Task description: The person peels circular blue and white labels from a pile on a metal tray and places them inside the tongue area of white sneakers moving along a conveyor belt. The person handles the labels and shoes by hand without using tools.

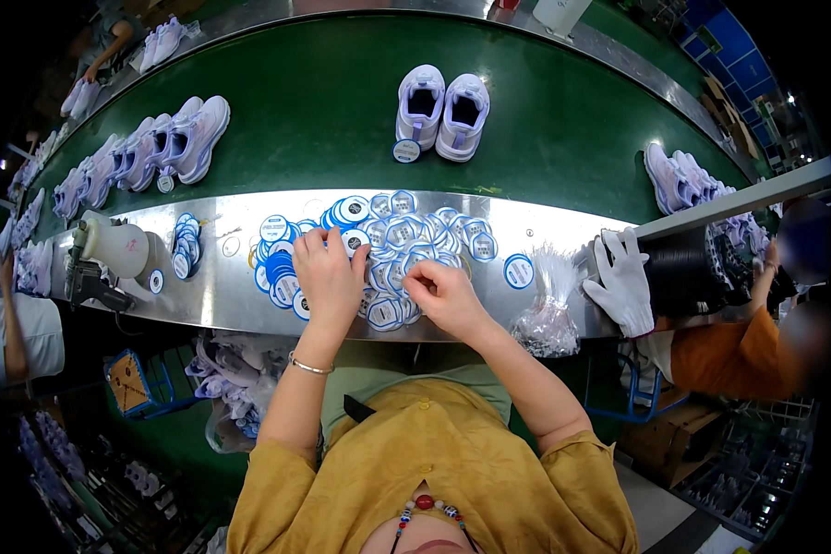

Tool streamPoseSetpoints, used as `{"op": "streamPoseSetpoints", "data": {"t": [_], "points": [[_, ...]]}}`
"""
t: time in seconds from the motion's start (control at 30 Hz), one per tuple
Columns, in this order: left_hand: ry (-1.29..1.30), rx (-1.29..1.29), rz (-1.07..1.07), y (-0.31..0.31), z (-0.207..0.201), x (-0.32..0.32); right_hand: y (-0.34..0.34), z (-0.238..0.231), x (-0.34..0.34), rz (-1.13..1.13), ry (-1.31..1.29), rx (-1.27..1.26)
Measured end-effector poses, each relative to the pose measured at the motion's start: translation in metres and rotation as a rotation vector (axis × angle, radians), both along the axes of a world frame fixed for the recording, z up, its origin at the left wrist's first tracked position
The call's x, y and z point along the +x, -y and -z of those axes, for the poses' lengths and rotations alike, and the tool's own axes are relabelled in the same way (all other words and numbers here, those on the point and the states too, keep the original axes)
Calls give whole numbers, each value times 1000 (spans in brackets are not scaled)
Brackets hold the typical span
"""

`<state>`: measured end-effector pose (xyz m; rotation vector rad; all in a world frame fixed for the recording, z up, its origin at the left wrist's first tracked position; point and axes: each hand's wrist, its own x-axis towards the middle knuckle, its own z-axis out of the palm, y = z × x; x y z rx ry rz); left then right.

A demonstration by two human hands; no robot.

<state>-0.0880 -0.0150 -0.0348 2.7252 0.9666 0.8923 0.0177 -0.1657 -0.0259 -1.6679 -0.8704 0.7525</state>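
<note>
A heap of round white-and-blue tags lies on the metal ledge in front of me, many of them with loops of string. My left hand is at the heap's left part, thumb and fingers closed about a round tag with a dark centre. To its right, my right hand is pinched over the near side of the heap; whatever lies between its fingertips is too small to make out. Blue-edged tags spread out beside my left hand.
A pair of pale lilac sneakers stands on the green belt, a tag at its left shoe. Sneaker rows stand at left. A bundle of clear plastic strands and white glove lie at right. A white container stands left. Co-workers flank me.
</note>
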Motion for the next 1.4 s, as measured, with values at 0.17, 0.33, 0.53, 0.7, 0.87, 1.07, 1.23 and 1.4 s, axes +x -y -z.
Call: {"op": "streamPoseSetpoints", "data": {"t": [0.17,0.33,0.53,0.7,0.87,1.07,1.23,1.4], "points": [[-101,-67,-7,-4,7,-1,-1,0,1,7,13,-15],[-42,-198,21,-7,11,-3,-2,0,5,29,40,-33],[224,-720,146,-4,3,-5,-17,-10,2,108,142,4],[289,-911,271,11,-6,4,-14,-17,5,163,274,73],[304,-863,360,30,-14,19,0,-15,14,204,318,37],[252,-773,419,46,-12,33,21,-16,23,266,328,27],[218,-790,456,59,-12,42,37,-11,27,289,295,16],[203,-817,539,70,-14,50,50,-11,31,292,276,4]]}}
